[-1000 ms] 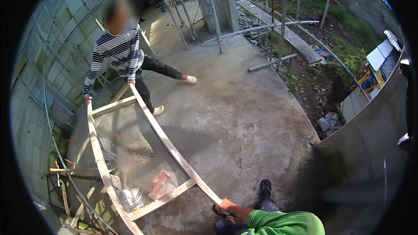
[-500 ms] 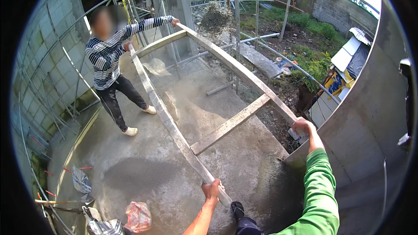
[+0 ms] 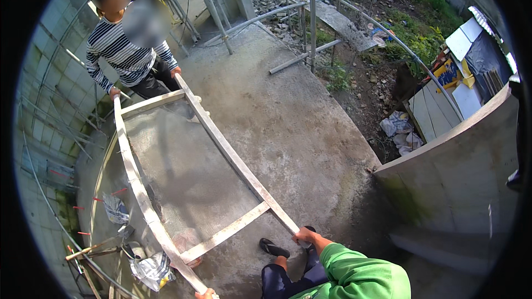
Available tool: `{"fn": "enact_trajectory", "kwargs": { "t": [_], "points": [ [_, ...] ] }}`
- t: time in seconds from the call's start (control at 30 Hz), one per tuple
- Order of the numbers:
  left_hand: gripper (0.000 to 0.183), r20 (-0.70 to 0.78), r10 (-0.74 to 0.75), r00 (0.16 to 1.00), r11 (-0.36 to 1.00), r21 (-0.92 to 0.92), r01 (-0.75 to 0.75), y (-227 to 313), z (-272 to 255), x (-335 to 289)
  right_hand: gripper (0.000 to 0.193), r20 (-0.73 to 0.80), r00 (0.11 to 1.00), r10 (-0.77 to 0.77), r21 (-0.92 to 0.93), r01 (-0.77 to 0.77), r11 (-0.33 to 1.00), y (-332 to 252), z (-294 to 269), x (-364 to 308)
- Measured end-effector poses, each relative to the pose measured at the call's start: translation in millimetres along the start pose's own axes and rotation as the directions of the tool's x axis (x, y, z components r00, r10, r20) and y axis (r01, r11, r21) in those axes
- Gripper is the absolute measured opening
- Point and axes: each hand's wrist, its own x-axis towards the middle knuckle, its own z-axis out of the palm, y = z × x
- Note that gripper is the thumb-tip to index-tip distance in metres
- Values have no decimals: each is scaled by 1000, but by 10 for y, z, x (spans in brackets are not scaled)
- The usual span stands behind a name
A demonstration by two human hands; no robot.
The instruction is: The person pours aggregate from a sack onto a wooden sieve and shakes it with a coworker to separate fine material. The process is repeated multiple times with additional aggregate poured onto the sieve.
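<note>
A long wooden-framed mesh screen slants across the view, held off the concrete floor. The fine grey mesh spans the space between its rails and crossbars. My right hand is closed round the near end of the right rail. At the lower edge, my left hand grips the near end of the left rail, mostly cut off by the picture's rim. Another person in a striped top holds the far ends of both rails, one hand on each.
Bags and sticks lie on the floor at lower left. Poles and a block wall line the left side. A low concrete wall stands at right. Metal scaffold pipes and a plank are beyond the floor's edge.
The screen has swung left and been lowered, its far end most. The other person's arms have come down, and both my hands have shifted left with the rails.
</note>
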Motion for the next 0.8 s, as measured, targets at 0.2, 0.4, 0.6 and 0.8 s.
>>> {"fn": "enact_trajectory", "kwargs": {
  "t": [0.2,0.4,0.6,0.8],
  "points": [
    [44,269,-143,953,989,5,147,-331,182,198,12,-236,972,5,123,25,992,308,-373,-173],
    [42,397,-187,899,977,-24,213,-328,799,396,15,-322,947,-21,-11,19,1000,-650,-901,-558],
    [24,445,-94,890,979,-120,163,66,1320,692,13,-315,949,-9,-148,-39,988,-1897,-1297,-462],
    [23,306,-114,945,990,-39,132,606,1526,920,10,-235,972,13,-194,-60,979,-2670,-1299,218]
  ]
}}
